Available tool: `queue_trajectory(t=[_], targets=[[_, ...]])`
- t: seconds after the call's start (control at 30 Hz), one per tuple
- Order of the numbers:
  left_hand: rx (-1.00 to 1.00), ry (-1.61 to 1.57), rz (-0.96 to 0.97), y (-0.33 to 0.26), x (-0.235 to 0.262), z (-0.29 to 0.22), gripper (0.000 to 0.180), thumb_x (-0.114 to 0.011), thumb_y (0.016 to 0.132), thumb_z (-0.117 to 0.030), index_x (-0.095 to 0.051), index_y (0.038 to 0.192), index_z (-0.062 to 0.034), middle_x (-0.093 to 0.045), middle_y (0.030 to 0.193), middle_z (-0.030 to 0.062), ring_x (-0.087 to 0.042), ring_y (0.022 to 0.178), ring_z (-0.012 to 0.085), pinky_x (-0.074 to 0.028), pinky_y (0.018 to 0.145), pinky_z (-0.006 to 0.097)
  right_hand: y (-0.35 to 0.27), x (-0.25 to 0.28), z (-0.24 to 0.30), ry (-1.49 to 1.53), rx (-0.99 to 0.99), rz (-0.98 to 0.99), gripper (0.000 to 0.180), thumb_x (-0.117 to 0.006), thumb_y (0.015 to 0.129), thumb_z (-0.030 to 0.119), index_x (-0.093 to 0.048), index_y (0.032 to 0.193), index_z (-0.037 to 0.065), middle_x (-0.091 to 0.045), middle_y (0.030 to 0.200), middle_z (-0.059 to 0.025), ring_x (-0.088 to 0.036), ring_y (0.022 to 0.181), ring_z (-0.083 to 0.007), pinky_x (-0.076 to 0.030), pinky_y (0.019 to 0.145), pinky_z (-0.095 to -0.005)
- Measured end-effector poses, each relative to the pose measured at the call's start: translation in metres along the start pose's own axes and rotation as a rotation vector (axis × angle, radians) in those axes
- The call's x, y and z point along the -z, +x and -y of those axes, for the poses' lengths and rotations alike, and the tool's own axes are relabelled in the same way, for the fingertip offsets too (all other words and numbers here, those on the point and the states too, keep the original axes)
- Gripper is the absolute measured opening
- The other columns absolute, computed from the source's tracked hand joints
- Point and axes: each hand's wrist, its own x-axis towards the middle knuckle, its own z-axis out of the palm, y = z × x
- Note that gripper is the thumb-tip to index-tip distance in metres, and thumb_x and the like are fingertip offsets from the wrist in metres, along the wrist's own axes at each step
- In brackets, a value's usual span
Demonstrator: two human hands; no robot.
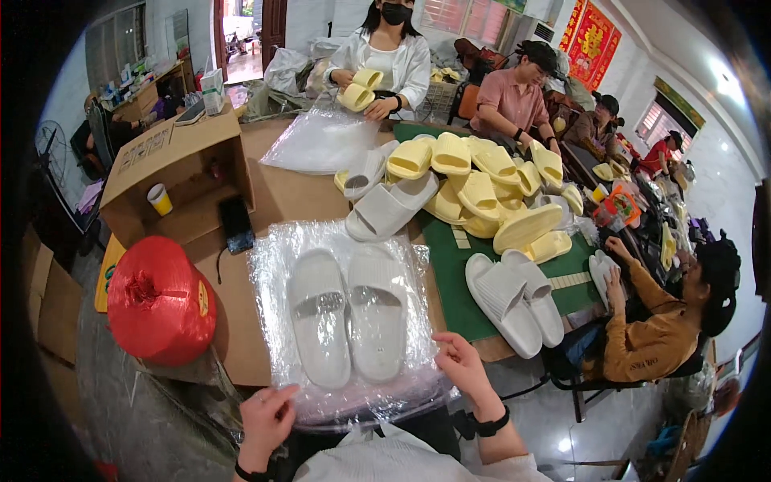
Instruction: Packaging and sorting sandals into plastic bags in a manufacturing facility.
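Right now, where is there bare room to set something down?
Bare brown tabletop shows between the red bundle and the clear plastic, and farther back between the cardboard box and the loose grey slippers. A strip of green mat lies open left of its grey pair. Crowded: the yellow slipper pile, and the slipper-laden plastic ahead of left hand and right hand.

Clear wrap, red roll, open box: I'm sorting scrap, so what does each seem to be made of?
Clear wrap: probably thin plastic film, glossy, judging by its bright glints and crinkles.
Red roll: perhaps plastic twine or film, shiny, with a finely streaked surface and puckered centre.
Open box: most likely cardboard, matt brown, with flat panels and thin edges.
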Motion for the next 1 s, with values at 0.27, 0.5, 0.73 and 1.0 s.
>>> queue_trajectory(t=[0.27, 0.5, 0.73, 1.0], targets=[[-0.208, -0.015, 0.114, 0.031, 0.015, -0.008, 0.050, -0.081, 0.068, -0.035, -0.071, 0.108, -0.0084, -0.064, 0.116, 0.0149, -0.058, 0.108, 0.0365, -0.044, 0.096, 0.049, -0.013, 0.015, -0.004, -0.512, 0.121, -0.125, 0.038, -0.056, 0.093, 0.002, -0.058, 0.130, 0.009, -0.063, 0.087, -0.0096, -0.063, 0.074, -0.0249, -0.051, 0.070, -0.0340], [-0.392, 0.085, 0.400, 0.061, -0.038, 0.001, 0.053, -0.071, 0.081, -0.035, -0.062, 0.129, -0.0148, -0.042, 0.152, 0.0128, -0.033, 0.143, 0.0371, -0.024, 0.118, 0.052, -0.023, 0.024, 0.003, -0.915, 0.603, 0.017, 0.049, -0.066, 0.078, 0.002, -0.064, 0.125, 0.018, -0.054, 0.137, -0.0091, -0.061, 0.103, -0.0286, -0.053, 0.088, -0.0386], [-0.414, 0.016, 0.369, 0.023, -0.009, 0.013, 0.053, -0.070, 0.079, -0.023, -0.061, 0.131, -0.0174, -0.046, 0.149, 0.0107, -0.037, 0.141, 0.0357, -0.032, 0.113, 0.053, -0.028, 0.029, 0.002, -0.951, 0.703, 0.070, 0.031, -0.075, 0.075, 0.013, -0.071, 0.106, 0.013, -0.061, 0.129, -0.0053, -0.058, 0.109, -0.0285, -0.051, 0.093, -0.0386], [-0.443, 0.199, 0.416, -0.039, -0.020, 0.018, 0.051, -0.070, 0.081, -0.017, -0.060, 0.132, -0.0215, -0.048, 0.147, 0.0043, -0.042, 0.137, 0.0341, -0.038, 0.109, 0.051, -0.012, 0.024, 0.011, -0.833, 0.778, 0.111, 0.028, -0.077, 0.072, 0.009, -0.071, 0.100, 0.012, -0.064, 0.127, -0.0053, -0.059, 0.112, -0.0292, -0.049, 0.095, -0.0403]])
